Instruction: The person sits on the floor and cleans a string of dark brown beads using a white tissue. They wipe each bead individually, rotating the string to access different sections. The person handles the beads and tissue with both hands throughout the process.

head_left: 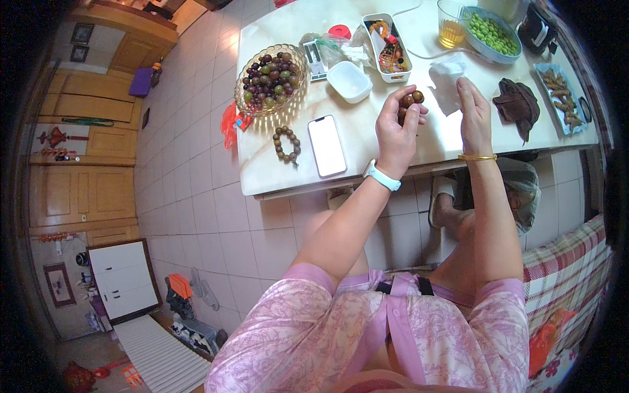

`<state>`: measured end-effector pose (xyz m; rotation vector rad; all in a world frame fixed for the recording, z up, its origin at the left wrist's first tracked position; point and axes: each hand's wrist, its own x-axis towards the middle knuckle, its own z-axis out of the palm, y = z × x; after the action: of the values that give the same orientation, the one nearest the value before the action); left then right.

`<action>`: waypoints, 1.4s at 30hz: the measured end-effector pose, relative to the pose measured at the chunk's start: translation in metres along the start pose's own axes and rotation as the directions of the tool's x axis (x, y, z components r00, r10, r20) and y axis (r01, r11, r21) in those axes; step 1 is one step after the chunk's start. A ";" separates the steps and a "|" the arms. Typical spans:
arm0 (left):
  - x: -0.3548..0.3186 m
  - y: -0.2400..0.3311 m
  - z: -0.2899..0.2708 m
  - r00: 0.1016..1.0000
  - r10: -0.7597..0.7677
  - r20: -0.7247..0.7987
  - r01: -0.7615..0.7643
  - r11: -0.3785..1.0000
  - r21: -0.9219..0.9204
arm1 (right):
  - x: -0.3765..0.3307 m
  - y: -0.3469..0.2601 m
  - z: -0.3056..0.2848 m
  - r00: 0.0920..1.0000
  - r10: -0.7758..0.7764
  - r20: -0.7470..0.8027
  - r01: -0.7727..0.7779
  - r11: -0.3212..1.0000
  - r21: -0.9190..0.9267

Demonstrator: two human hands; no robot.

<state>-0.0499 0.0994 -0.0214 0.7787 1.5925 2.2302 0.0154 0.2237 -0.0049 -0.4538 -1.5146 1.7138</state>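
In my left hand (397,131), with its fingers curled, are several brown round beads (411,99), probably a bead bracelet; the palm hides the rest. My right hand (476,116) is raised a little to the right, fingers stretched out, nothing visible in it. A crumpled white tissue (449,67) lies just beyond it. Left of my hands, a dark bead bracelet (286,145) rests on the table beside a phone (327,146) with a bright white screen. Behind them stands a glass bowl (270,80) piled with dark, purplish and green round pieces.
On the white table (262,171) are a white plastic tub (349,82), a box of beaded strings (388,49), a glass of amber drink (450,26), a bowl of green fruit (493,33), a brown cloth (516,108) and a blue tray (561,98). A lined bin (522,196) stands below the table's edge.
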 end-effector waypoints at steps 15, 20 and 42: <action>-0.003 0.002 0.006 0.999 -0.039 0.034 0.040 0.999 -0.027 | -0.005 0.004 0.001 0.919 0.246 0.309 -0.231 0.969 -0.087; -0.007 0.003 0.004 0.988 -0.027 0.154 0.002 0.987 0.160 | -0.007 0.014 0.006 0.919 0.305 0.252 -0.328 0.943 0.056; -0.008 0.003 -0.003 0.986 -0.013 0.165 0.001 0.997 0.074 | -0.004 0.011 0.004 0.939 0.290 0.187 -0.296 0.955 0.005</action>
<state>-0.0453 0.0917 -0.0217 0.9499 1.6023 2.0528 0.0116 0.2185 -0.0152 -0.5376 -1.6088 2.0579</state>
